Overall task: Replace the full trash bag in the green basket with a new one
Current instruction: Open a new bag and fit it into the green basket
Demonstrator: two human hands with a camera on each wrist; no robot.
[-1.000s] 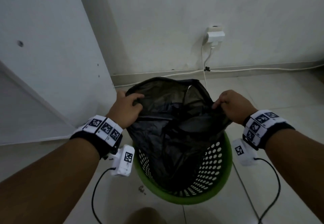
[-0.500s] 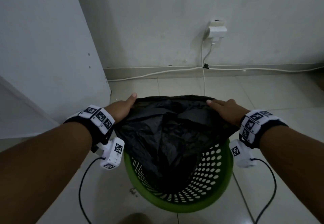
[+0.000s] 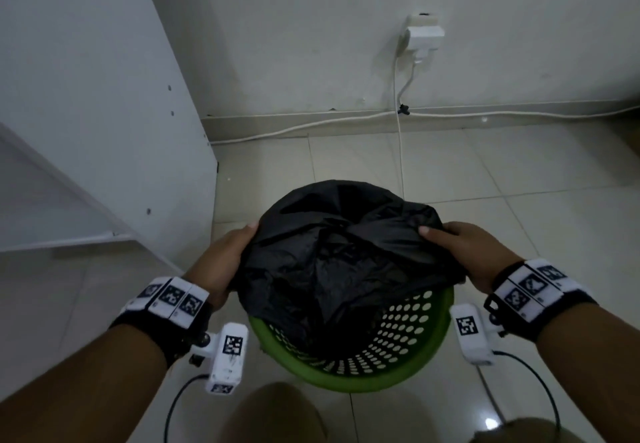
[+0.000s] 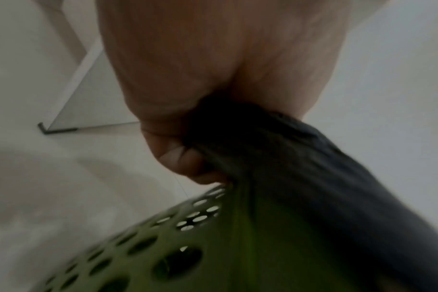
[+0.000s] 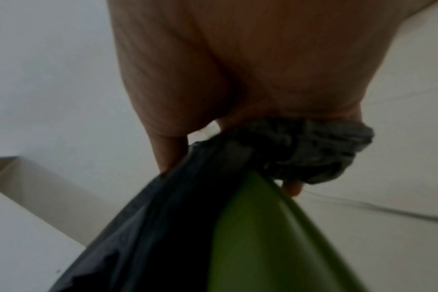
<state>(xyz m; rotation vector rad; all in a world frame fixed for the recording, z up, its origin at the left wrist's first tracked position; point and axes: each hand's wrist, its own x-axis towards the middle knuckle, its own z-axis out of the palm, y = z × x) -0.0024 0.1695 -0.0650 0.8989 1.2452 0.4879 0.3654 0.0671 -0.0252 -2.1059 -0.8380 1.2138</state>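
Note:
A round green perforated basket point(image 3: 398, 349) stands on the tiled floor. A black trash bag point(image 3: 339, 252) hangs inside it, its mouth spread over the far rim. My left hand point(image 3: 225, 262) grips the bag's edge at the basket's left side, fingers curled round the plastic point(image 4: 238, 138) just above the green wall point(image 4: 188, 247). My right hand point(image 3: 474, 255) grips the bag's edge on the right; a bunched fold of plastic point(image 5: 313, 150) sits in its fingers over the green rim point(image 5: 263, 227). The near rim is bare.
A white cabinet panel point(image 3: 104, 103) stands close on the left. A wall socket with an adapter point(image 3: 424, 35) and white cables point(image 3: 398, 137) run along the baseboard behind. Tiled floor lies open to the right. My knees point(image 3: 277, 415) are just in front of the basket.
Both hands have come down and apart with the bag's mouth, from above the basket to its rim. The bag's far edge now covers the far rim.

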